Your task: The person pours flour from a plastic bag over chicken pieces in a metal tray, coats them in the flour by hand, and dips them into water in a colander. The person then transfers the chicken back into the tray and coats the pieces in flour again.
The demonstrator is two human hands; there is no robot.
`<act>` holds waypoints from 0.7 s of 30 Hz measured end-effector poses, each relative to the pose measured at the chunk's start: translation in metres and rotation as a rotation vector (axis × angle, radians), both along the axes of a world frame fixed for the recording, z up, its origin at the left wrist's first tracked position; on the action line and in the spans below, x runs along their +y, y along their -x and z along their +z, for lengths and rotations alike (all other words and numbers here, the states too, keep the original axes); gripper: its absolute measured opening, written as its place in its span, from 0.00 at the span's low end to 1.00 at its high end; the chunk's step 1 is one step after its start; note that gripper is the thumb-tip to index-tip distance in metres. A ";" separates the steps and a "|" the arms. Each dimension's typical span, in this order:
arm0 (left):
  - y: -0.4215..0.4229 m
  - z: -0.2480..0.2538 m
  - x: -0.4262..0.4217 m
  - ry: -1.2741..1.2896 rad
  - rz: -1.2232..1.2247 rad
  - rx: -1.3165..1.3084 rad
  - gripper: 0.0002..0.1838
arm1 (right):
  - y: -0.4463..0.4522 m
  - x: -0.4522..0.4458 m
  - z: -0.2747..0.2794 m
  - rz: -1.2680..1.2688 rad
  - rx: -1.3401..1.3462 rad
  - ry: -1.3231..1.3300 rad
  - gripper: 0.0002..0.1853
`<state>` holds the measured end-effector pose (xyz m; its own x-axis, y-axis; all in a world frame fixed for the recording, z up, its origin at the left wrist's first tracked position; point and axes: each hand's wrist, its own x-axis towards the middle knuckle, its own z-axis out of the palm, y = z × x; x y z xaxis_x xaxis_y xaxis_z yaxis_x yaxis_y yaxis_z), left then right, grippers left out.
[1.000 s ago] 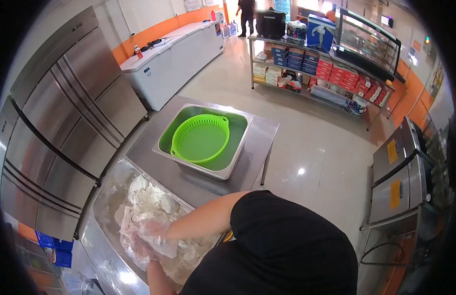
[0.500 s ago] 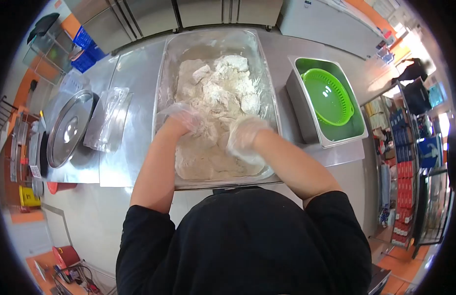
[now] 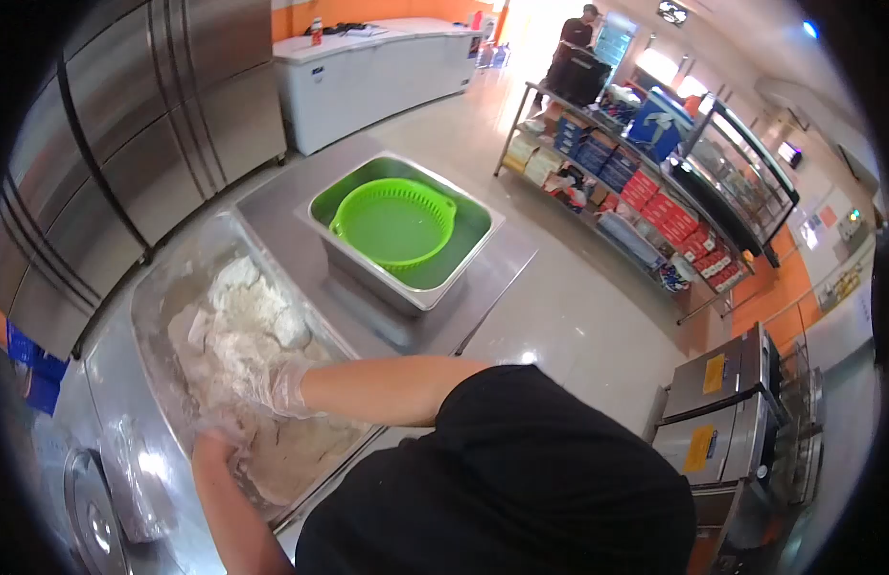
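A large metal tray [image 3: 157, 383] holds loose flour [image 3: 300, 450] and flour-coated lumps [image 3: 248, 302]. My right hand [image 3: 286, 385], in a clear plastic glove, is down in the flour beside the lumps; its fingers are hidden. Nearer the tray's lower left side, my left hand [image 3: 222, 431] is gloved too and reaches into the flour, smeared by motion. What either hand holds, if anything, cannot be made out.
A green basket [image 3: 394, 222] sits in a deep metal pan [image 3: 415, 295] right beyond the tray. A round lid [image 3: 92, 517] and clear plastic [image 3: 138, 489] lie at lower left. Steel refrigerators, a white freezer [image 3: 377, 86], stocked shelves and a person [image 3: 577, 34] stand farther off.
The view has swung toward the right side of the room since half a second ago. Both hands remain in the flour, now closer together. The distant person shows more fully.
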<state>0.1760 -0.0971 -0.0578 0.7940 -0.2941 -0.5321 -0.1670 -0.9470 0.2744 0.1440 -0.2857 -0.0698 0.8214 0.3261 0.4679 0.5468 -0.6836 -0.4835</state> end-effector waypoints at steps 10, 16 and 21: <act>-0.019 -0.045 0.028 0.000 -0.101 -0.332 0.17 | -0.008 -0.020 0.043 -0.039 0.497 0.581 0.17; 0.003 0.002 -0.001 0.047 -0.077 -0.214 0.24 | 0.064 -0.030 0.136 -0.005 0.707 -0.335 0.19; -0.005 0.026 0.015 0.044 -0.250 -0.414 0.26 | -0.032 -0.011 0.006 0.103 0.421 -0.202 0.17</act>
